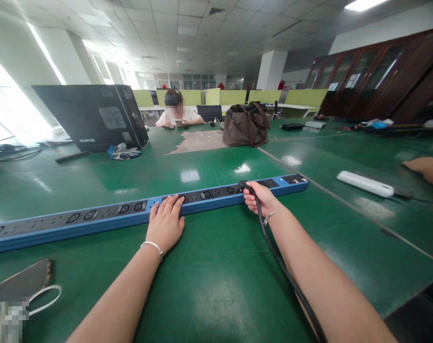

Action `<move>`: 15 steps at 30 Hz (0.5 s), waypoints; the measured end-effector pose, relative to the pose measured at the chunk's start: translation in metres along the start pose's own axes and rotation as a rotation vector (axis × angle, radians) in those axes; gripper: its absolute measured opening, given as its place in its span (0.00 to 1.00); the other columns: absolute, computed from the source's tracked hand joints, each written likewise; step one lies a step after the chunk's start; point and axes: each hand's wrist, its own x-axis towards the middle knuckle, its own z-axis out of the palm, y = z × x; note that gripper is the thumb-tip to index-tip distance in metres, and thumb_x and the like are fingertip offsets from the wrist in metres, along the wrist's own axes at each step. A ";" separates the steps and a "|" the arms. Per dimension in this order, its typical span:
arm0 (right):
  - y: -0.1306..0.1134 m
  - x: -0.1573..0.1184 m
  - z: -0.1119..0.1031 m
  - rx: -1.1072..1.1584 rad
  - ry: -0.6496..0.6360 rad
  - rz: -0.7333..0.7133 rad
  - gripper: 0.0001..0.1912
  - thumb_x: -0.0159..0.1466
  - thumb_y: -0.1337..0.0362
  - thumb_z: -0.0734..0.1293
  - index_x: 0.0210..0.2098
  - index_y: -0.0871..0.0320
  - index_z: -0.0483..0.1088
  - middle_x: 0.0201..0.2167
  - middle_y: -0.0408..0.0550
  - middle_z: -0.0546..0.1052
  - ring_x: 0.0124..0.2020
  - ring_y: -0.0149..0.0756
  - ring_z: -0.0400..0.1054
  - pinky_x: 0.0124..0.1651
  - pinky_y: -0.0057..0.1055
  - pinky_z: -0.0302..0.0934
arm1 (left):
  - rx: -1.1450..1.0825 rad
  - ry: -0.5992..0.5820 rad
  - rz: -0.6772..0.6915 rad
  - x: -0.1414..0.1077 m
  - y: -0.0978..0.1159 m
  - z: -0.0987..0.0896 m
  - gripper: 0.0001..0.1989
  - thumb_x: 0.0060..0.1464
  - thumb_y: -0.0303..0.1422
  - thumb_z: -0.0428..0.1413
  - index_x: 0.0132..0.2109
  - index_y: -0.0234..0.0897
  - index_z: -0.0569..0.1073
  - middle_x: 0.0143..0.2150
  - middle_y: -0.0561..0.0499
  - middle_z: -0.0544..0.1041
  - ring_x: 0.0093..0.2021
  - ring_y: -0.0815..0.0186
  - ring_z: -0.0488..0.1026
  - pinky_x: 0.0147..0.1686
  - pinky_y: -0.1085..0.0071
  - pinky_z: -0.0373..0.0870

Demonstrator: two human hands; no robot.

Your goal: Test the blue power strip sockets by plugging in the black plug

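A long blue power strip point(105, 227) with a black face and several sockets lies across the green table, slanting up to the right. My left hand point(167, 220) rests on the strip near its middle, fingers stretched over the top, thumb by the front side. To the right, my right hand point(258, 196) is closed around a black plug point(242, 185) at the strip's face. Whether its pins sit in a socket is hidden. From the plug a black cable point(273, 247) hangs along my right forearm and runs off the bottom edge.
Behind the strip stand a black computer case point(105, 114), gloves point(123, 151) and a brown bag point(245, 125). A person point(178, 112) sits across the table point(209, 295). At right lie a white bar-shaped thing point(364, 184) and another person's hand point(425, 169). A phone-like object point(23, 281) is at lower left.
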 end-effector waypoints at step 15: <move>-0.003 0.001 0.006 -0.319 0.144 0.042 0.21 0.67 0.58 0.51 0.19 0.56 0.54 0.06 0.35 0.53 0.07 0.22 0.44 0.11 0.21 0.36 | -0.007 -0.010 -0.004 0.000 0.001 -0.002 0.26 0.55 0.33 0.47 0.62 0.39 0.62 0.64 0.46 0.64 0.64 0.57 0.59 0.64 0.52 0.50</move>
